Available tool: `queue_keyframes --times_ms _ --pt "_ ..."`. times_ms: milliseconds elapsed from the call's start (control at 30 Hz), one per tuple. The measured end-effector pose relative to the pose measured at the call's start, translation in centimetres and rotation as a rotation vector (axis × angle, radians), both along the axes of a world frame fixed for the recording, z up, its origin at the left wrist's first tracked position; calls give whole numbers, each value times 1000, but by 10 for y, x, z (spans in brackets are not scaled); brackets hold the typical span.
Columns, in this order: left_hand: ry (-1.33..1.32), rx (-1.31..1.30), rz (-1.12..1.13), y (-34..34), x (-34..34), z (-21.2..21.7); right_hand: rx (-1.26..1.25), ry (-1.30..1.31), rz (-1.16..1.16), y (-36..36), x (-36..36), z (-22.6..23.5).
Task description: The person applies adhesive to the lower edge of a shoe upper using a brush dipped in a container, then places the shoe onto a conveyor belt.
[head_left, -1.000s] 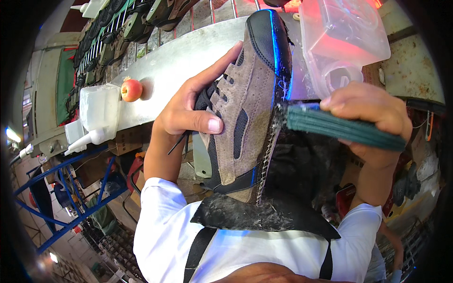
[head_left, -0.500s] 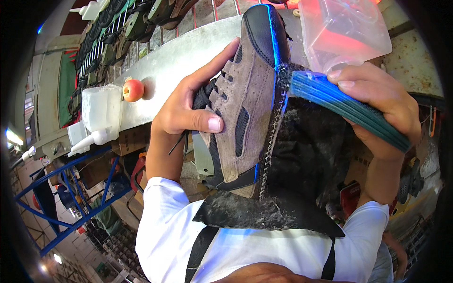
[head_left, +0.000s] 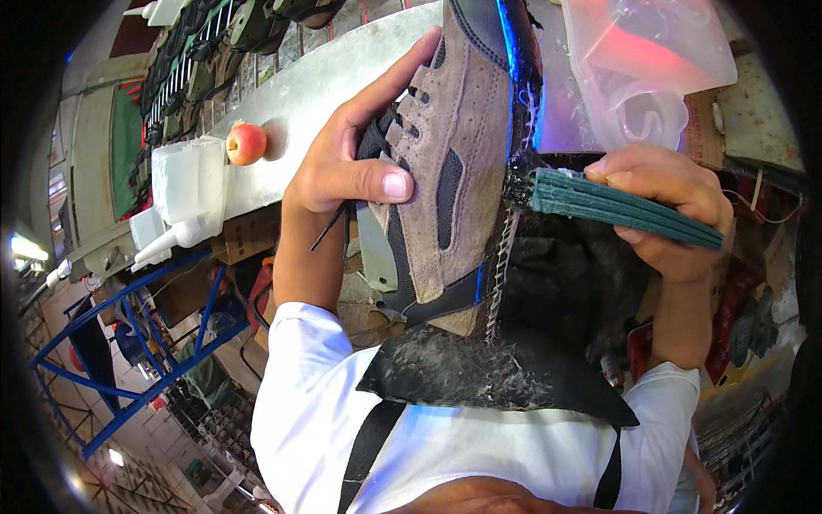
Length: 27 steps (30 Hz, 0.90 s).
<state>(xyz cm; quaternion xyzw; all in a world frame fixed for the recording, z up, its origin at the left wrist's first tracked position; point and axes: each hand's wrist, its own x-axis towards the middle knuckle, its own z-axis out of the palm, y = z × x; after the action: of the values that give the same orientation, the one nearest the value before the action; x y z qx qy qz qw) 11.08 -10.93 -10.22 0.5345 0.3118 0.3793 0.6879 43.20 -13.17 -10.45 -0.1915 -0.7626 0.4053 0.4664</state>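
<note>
Shoe (head_left: 471,163) is held between bottle (head_left: 184,184) and translucent container (head_left: 668,56), contents unclear.

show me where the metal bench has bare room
The bench is bare between the apple and the left hand; a narrower strip shows between the shoe and clear container. Crowded: its left end, by the bottle.

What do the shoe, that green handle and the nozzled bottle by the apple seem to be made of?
Shoe: mostly matte suede, judging by its soft nap; the dark side inset looks like mesh.
Green handle: dull, perhaps cloth or rubber; its ridged layers leave that open.
Nozzled bottle: probably plastic, being milky and translucent.
</note>
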Motion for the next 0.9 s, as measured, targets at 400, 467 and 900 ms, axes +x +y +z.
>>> queue_keyframes --times_ms 400,467,900 --pt "85 -33 136 1 3 2 -168 133 -127 -37 -20 -8" --pt "87 -29 127 2 3 3 -122 80 -125 -37 -18 -5" --pt "180 -17 120 3 8 10 -118 -23 138 -10 -5 17"
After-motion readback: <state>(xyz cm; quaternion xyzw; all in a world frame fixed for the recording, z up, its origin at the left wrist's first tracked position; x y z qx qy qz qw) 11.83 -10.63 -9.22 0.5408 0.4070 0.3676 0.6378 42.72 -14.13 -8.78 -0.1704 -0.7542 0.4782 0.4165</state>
